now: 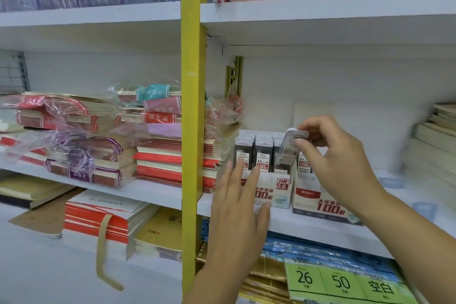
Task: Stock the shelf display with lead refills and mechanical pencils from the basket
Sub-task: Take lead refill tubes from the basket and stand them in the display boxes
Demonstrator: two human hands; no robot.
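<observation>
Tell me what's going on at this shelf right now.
A person is stocking lead refills on a white shelf. Their right hand pinches one refill case, tilted, over the rows standing in the left display box. The left hand is open with straight fingers in front of that box; whether it touches it is unclear. A second display box stands just to the right, and notebook stacks lie on the neighbouring shelf.

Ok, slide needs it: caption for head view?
Right hand holds a tilted refill case over the display box, left hand open.

Bright even store light, soft shadows under shelves, motion blur, bowed wide-angle edges
</observation>
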